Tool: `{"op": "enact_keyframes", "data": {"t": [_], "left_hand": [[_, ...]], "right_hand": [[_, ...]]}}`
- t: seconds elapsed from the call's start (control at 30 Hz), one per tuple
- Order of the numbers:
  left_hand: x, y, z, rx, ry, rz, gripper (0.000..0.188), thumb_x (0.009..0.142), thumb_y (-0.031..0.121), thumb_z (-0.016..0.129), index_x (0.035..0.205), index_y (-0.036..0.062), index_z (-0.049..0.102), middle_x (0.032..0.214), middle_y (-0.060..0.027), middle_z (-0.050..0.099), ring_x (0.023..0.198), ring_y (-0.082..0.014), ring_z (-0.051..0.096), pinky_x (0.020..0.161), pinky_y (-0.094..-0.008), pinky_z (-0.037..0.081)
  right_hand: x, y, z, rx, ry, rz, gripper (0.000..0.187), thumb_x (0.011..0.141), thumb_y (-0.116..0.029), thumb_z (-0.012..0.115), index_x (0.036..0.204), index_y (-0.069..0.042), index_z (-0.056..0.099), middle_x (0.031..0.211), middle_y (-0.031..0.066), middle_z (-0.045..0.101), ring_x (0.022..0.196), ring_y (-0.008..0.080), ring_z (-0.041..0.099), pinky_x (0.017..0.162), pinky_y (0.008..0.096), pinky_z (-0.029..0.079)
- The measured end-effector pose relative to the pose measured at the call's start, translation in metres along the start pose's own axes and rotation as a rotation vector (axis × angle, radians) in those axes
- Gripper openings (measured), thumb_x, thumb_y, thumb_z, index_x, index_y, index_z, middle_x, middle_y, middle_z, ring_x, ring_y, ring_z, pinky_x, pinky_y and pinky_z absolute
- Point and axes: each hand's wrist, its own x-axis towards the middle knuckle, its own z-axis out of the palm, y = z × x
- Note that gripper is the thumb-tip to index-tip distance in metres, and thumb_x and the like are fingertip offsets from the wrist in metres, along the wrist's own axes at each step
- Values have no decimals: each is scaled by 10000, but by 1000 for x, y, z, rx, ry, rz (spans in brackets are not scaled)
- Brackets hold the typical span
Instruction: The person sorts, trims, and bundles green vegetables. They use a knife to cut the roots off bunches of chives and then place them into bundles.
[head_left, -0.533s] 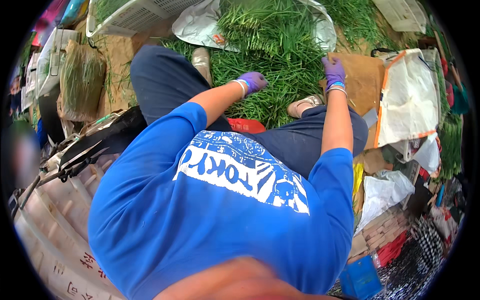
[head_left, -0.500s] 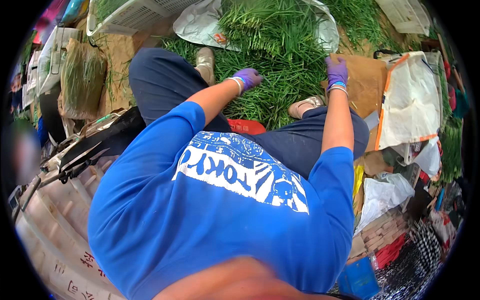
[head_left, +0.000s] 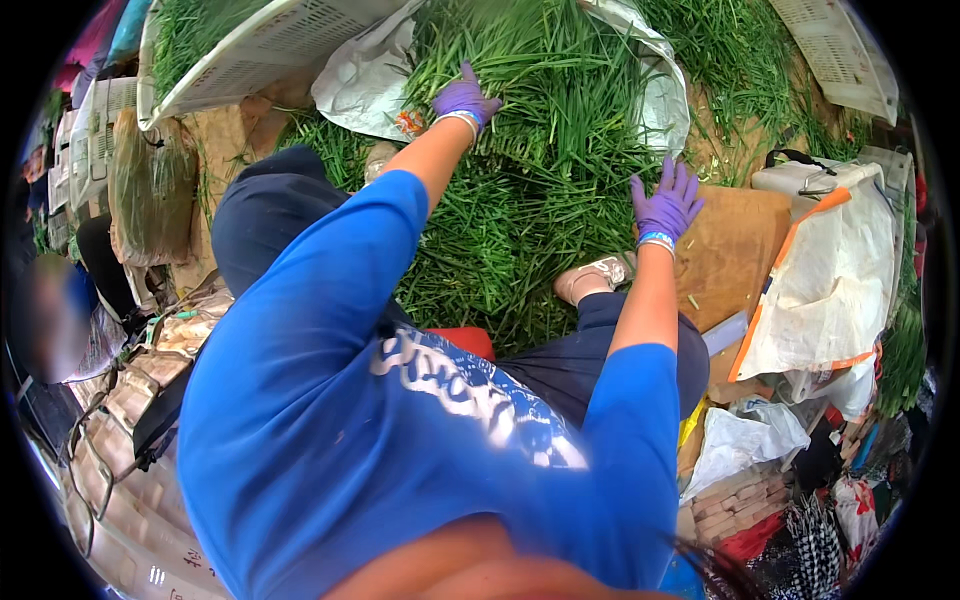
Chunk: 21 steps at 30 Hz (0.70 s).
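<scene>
My left hand (head_left: 466, 100) wears a purple glove and has its fingers spread. It is at the left side of a heap of long green chives (head_left: 545, 75) lying on a white plastic sheet (head_left: 362, 85); whether it touches the leaves I cannot tell. My right hand (head_left: 667, 204), gloved in purple too, stretches its fingers apart near the left edge of a brown board (head_left: 742, 245), holding nothing. Between my legs more loose green leaves (head_left: 490, 235) cover the ground.
White slatted crates stand at the upper left (head_left: 270, 60) and upper right (head_left: 840, 60). A bagged bundle of greens (head_left: 155, 190) is at left. To the right hangs a white sack with orange trim (head_left: 825, 270). Something red (head_left: 462, 342) lies between my legs.
My left hand has reached forward to the chive heap, and its fingers have spread. My right hand has opened beside the board. My view and body have shifted.
</scene>
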Motion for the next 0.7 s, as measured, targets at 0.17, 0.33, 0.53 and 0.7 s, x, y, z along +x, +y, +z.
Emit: {"op": "enact_keyframes", "data": {"t": [0.17,0.33,0.53,0.7], "left_hand": [[20,39,14,-9,51,-280,1114,626,540,681,1379,109,-18,1250,-240,370,1084,-406,442,804,-515,419],[38,34,8,-81,-33,-294,1074,645,520,669,1376,94,9,1233,-223,382,1007,-318,531,748,-422,473],[41,13,1,-235,7,-262,974,694,421,649,1381,88,44,1291,-255,325,1061,-340,513,843,-389,456],[65,6,-9,-93,-124,-239,961,699,357,627,1354,-15,31,1197,-223,481,1037,-306,541,873,-382,432]], "right_hand": [[-1,-5,-2,-10,-4,0,642,719,-551,545,1256,-219,427,1278,21,407,1253,271,270,1005,531,158],[5,-11,-10,-40,-47,-5,588,727,-532,544,1210,-202,479,1251,18,439,1235,274,294,993,525,177],[-2,-3,-7,13,17,3,552,737,-514,539,1185,-194,493,1227,16,462,1225,272,309,1004,507,177],[7,-9,-7,-12,-1,3,530,745,-506,533,1177,-200,496,1233,16,458,1231,275,301,1014,510,162]]}}
